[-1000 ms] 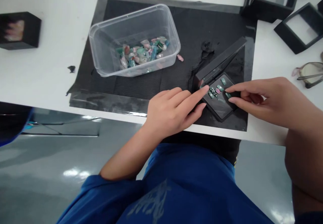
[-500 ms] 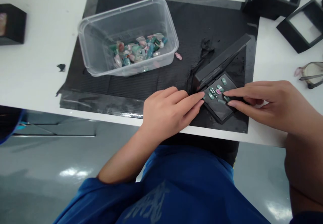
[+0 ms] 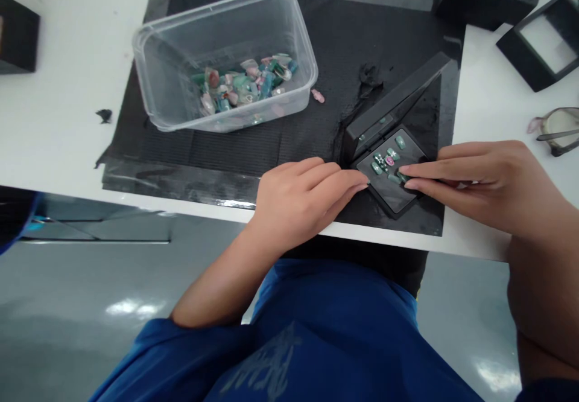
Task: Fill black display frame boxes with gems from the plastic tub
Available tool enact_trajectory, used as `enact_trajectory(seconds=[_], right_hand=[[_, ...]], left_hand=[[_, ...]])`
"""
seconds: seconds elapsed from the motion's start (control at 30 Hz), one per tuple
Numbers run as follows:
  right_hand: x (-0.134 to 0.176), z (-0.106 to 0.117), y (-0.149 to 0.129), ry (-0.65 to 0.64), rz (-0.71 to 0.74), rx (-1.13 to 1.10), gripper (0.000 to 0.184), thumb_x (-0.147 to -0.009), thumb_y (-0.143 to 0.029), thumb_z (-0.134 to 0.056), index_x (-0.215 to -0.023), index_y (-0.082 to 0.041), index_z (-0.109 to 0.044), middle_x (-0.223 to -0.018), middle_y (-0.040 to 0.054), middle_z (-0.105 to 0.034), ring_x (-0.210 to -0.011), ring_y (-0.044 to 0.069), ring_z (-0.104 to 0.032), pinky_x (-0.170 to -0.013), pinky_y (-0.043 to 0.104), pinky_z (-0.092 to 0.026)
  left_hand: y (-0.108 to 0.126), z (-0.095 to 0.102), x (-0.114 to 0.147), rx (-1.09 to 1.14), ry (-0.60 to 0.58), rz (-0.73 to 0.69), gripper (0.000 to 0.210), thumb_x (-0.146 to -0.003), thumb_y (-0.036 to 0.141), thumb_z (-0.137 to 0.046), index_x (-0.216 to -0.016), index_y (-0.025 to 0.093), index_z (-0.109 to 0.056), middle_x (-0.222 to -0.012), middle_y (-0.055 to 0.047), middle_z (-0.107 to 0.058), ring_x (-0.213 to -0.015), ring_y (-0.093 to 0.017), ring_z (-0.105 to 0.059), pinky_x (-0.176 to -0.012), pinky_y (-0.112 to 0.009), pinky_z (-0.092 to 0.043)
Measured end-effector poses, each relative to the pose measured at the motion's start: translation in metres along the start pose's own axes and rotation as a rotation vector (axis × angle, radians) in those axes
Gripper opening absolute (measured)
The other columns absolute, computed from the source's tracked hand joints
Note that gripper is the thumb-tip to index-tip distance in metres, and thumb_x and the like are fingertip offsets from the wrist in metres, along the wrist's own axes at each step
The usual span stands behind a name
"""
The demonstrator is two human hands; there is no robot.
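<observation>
A black hinged case (image 3: 395, 203) stands open on the mat, its lid tilted up at the back. Several green press-on nails (image 3: 400, 142) lie in its base, among them one with a pink decoration (image 3: 389, 160). My right hand (image 3: 484, 178) pinches a green press-on nail (image 3: 403, 173) between thumb and index finger, low over the right side of the base. At the case's left corner is my left hand (image 3: 303, 200), thumb and index finger pressed together. Whatever sits between those fingertips is too small to make out.
A clear plastic tub (image 3: 226, 127) holding mixed press-on nails stands on the black mat (image 3: 181, 175). One pink nail (image 3: 318, 95) lies beside it. More black cases (image 3: 538, 46) stand at the upper right, near a round-lidded item (image 3: 561, 130). Another black box (image 3: 18, 37) is far left.
My left fingertips have moved slightly down along the case's corner, and their pinch looks tighter. My right fingers have shifted a little left over the base. The view has shifted slightly.
</observation>
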State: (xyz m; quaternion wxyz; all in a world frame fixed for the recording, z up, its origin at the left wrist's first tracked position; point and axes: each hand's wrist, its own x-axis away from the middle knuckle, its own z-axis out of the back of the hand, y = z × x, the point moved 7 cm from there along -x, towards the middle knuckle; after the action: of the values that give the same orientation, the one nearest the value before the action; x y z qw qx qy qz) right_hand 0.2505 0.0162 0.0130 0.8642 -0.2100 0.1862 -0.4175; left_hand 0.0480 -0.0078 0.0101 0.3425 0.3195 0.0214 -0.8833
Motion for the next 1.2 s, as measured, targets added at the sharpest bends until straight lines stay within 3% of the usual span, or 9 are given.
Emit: enact_trajectory(seconds=[0.17,0.47,0.63,0.83,0.97,1.2], right_hand=[[0.0,-0.001,-0.002,0.023,0.03,0.018,0.018,-0.1,-0.034,-0.068,-0.107,-0.031,-0.085,-0.067,-0.0016,-0.068,-0.054,0.013,-0.056,-0.049,0.032,-0.036],[-0.002,-0.006,-0.006,0.049,0.042,0.087,0.019,-0.101,-0.034,-0.068,-0.105,-0.031,-0.086,-0.068,-0.0019,-0.071,-0.065,0.014,-0.067,-0.05,0.031,-0.037],[-0.002,-0.003,-0.009,0.061,0.063,0.13,0.019,-0.101,-0.032,-0.067,-0.106,-0.031,-0.085,-0.067,-0.0025,-0.07,-0.063,0.013,-0.066,-0.05,0.03,-0.037],[-0.002,-0.005,-0.01,0.075,0.116,0.118,0.02,-0.101,-0.034,-0.066,-0.105,-0.031,-0.085,-0.065,-0.0033,-0.071,-0.054,0.012,-0.06,-0.048,0.029,-0.036],[-0.002,-0.009,-0.011,0.072,0.111,0.102,0.019,-0.1,-0.038,-0.067,-0.107,-0.033,-0.084,-0.068,-0.0032,-0.075,-0.054,0.013,-0.062,-0.05,0.03,-0.039],[0.002,0.01,-0.017,0.229,0.077,-0.099,0.014,-0.096,-0.035,-0.073,-0.105,-0.035,-0.083,-0.057,-0.0043,-0.063,-0.049,0.012,-0.05,-0.046,0.03,-0.034]], left_hand=[[-0.001,-0.002,-0.001,0.117,-0.042,0.026,0.013,-0.106,0.027,-0.059,-0.097,0.02,-0.065,-0.078,0.006,-0.078,-0.062,-0.01,-0.07,-0.058,-0.023,-0.047],[0.0,-0.002,-0.002,0.216,-0.006,0.02,0.039,-0.114,0.042,-0.036,-0.09,0.018,-0.056,-0.07,0.002,-0.071,-0.053,-0.009,-0.062,-0.054,-0.023,-0.042],[-0.001,-0.005,-0.002,0.286,-0.11,0.066,0.033,-0.11,0.032,-0.041,-0.082,0.019,-0.053,-0.065,0.003,-0.064,-0.05,-0.009,-0.054,-0.052,-0.022,-0.039],[-0.003,-0.004,-0.002,0.344,-0.109,0.074,0.019,-0.102,0.027,-0.045,-0.086,0.021,-0.052,-0.061,0.006,-0.059,-0.047,-0.008,-0.05,-0.051,-0.022,-0.038],[-0.002,-0.001,-0.004,0.427,-0.073,0.082,0.02,-0.105,0.031,-0.051,-0.089,0.02,-0.055,-0.062,0.007,-0.061,-0.048,-0.006,-0.052,-0.051,-0.02,-0.038],[0.014,0.0,-0.007,0.954,0.168,0.251,0.023,-0.103,0.03,-0.062,-0.083,0.02,-0.059,-0.056,0.007,-0.055,-0.047,-0.004,-0.047,-0.048,-0.017,-0.038]])
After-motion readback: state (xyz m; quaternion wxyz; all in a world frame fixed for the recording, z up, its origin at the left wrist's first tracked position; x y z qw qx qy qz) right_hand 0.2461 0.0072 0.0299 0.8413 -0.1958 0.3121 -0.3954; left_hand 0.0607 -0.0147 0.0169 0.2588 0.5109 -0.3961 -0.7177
